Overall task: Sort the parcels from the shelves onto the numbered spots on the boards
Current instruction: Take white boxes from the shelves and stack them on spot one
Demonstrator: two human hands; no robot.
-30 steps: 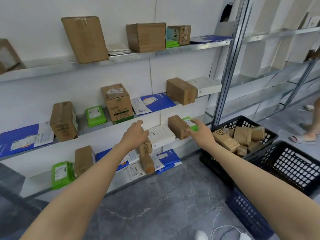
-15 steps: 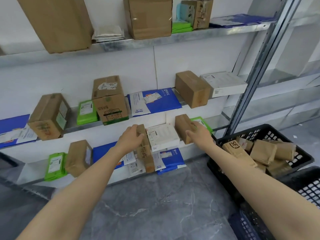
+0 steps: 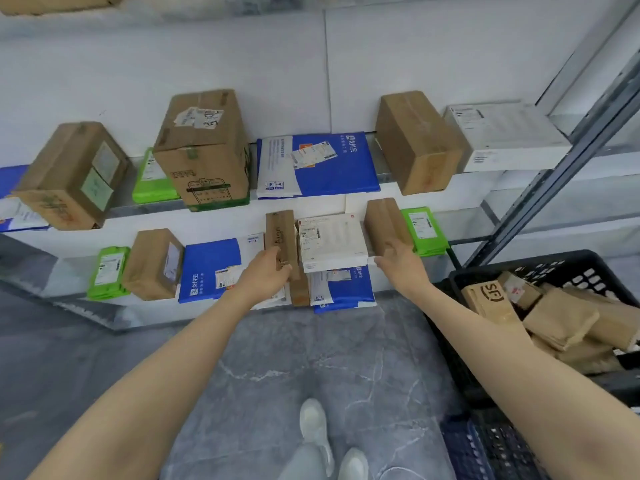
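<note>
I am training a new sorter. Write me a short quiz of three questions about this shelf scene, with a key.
1. True or false: the left hand has its grip on the narrow box.
2. What lies between the narrow box and the brown box that the right hand holds? A. a green pouch B. a white box C. a blue mailer
3. Fill in: in the basket, one parcel bears the letters ___.

Key: 1 true; 2 B; 3 SF.
</note>
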